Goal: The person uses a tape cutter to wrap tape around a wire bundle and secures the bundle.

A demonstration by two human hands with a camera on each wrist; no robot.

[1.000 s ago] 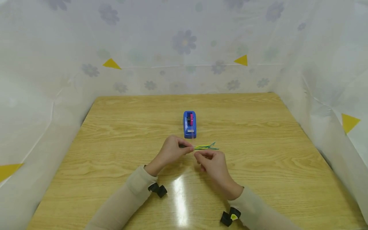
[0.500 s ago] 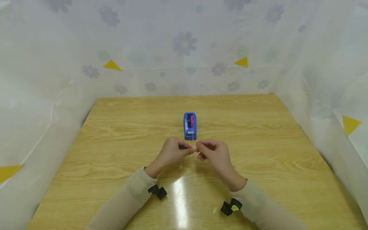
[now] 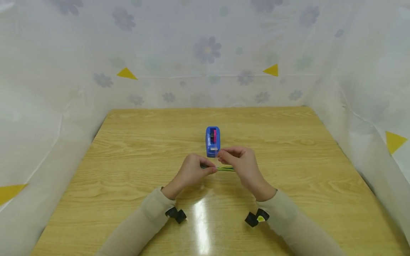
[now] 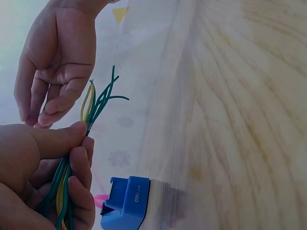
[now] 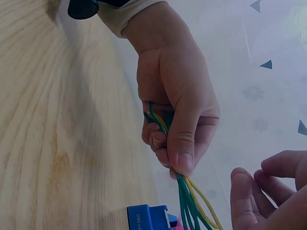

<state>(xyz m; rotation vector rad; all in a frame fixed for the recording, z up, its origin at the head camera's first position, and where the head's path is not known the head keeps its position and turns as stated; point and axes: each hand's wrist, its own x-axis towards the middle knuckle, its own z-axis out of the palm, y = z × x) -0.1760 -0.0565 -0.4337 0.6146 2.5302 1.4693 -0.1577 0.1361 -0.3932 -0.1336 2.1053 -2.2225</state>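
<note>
A bundle of thin green and yellow wires point(image 4: 61, 187) runs through my left hand point(image 3: 193, 170), whose thumb and fingertips pinch it. The loose wire ends point(image 3: 226, 169) stick out to the right. Just beyond stands a blue tape dispenser point(image 3: 213, 141) with a pink core. A faint clear strip of tape point(image 3: 216, 162) runs from its front toward the bundle. Beside that strip, near the dispenser's front, are the bent fingertips of my right hand point(image 3: 245, 169). In the right wrist view no tape shows between the fingers of that hand point(image 5: 276, 191), and I cannot tell whether they pinch it.
Wood-grain table point(image 3: 137, 138) lies under both hands. A pale flowered curtain point(image 3: 166, 46) with yellow triangles encloses its back and sides. Small black cameras point(image 3: 175, 214) are strapped to both wrists.
My right hand first went up to the wires by the left fingertips. It has since moved farther forward to the dispenser's front. The left hand keeps its grip in about the same place.
</note>
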